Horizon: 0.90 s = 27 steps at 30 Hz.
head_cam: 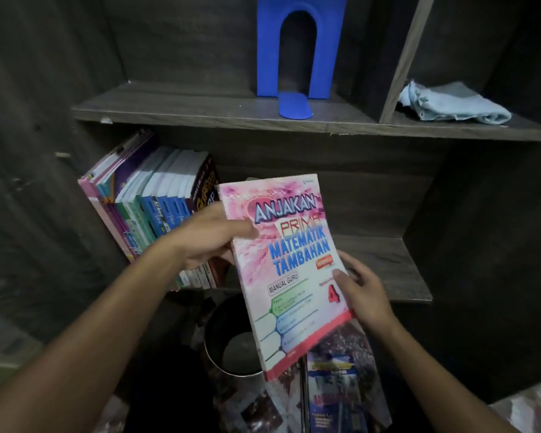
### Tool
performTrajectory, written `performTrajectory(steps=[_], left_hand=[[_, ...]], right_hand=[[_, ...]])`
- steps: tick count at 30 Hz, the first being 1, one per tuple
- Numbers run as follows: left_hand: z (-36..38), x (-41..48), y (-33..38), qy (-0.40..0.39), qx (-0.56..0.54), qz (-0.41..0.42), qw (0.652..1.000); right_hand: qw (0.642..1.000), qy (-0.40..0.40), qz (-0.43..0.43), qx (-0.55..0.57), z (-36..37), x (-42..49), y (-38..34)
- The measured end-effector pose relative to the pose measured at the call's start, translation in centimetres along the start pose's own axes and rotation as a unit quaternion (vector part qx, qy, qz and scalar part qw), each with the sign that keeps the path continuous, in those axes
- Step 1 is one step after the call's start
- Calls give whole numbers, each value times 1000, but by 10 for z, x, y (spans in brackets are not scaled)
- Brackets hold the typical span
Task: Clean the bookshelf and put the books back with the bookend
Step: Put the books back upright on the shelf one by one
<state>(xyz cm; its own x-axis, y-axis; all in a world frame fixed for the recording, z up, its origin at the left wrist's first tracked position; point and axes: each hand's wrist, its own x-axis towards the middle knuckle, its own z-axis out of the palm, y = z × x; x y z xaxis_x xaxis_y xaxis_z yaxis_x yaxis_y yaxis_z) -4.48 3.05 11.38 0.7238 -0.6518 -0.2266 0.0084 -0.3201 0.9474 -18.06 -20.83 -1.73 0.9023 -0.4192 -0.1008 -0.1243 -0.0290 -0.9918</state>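
Observation:
Both hands hold a pink and white maths book [289,270] in front of the lower shelf [384,260]. My left hand [211,242] grips its left edge, thumb across the cover. My right hand [361,292] holds the lower right edge, thumb on the cover. Several books [150,201] lean to the left at the lower shelf's left end. A blue bookend [297,54] stands upright on the upper shelf [200,107]. A light blue cloth [453,103] lies crumpled in the upper right compartment.
A vertical divider [403,60] splits the upper shelf. Below the lower shelf sit a round dark bin [231,339] and more books [338,385] on the floor. Dark wooden walls close in both sides.

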Motion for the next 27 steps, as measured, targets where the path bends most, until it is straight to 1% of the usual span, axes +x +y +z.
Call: performTrajectory(steps=[3, 5, 8, 11, 12, 14, 17, 19, 21, 23, 25, 27], left_hand=[[-15, -31, 0, 77, 22, 31, 996], [-25, -49, -2, 128, 27, 48, 990], [-37, -72, -3, 193, 15, 71, 979], [-42, -89, 2, 240, 27, 91, 966], [-43, -94, 3, 251, 36, 95, 963], [-47, -102, 4, 277, 74, 92, 954], [-49, -114, 5, 316, 139, 88, 934], [-47, -119, 7, 335, 151, 89, 926], [-43, -120, 9, 333, 165, 88, 924], [-40, -116, 10, 334, 183, 73, 922], [-35, -111, 9, 347, 200, 56, 915], [-29, -106, 9, 366, 215, 56, 904]], right_hand=[[999, 7, -24, -36, 31, 33, -4], [997, -10, -29, -65, 52, 52, -5], [993, -69, -43, -80, 82, 58, -18], [987, -145, -55, -53, 112, 38, -26], [985, -151, -63, -58, 121, 30, -26], [985, -149, -73, -54, 133, 25, -22], [988, -144, -39, -41, 141, 35, -35], [987, -119, -60, -90, 146, 48, -49], [981, -91, -78, -155, 156, 61, -65], [979, -66, -73, -181, 164, 66, -79], [985, -68, -101, -125, 159, 50, -89], [985, -113, -127, -38, 149, 14, -91]])
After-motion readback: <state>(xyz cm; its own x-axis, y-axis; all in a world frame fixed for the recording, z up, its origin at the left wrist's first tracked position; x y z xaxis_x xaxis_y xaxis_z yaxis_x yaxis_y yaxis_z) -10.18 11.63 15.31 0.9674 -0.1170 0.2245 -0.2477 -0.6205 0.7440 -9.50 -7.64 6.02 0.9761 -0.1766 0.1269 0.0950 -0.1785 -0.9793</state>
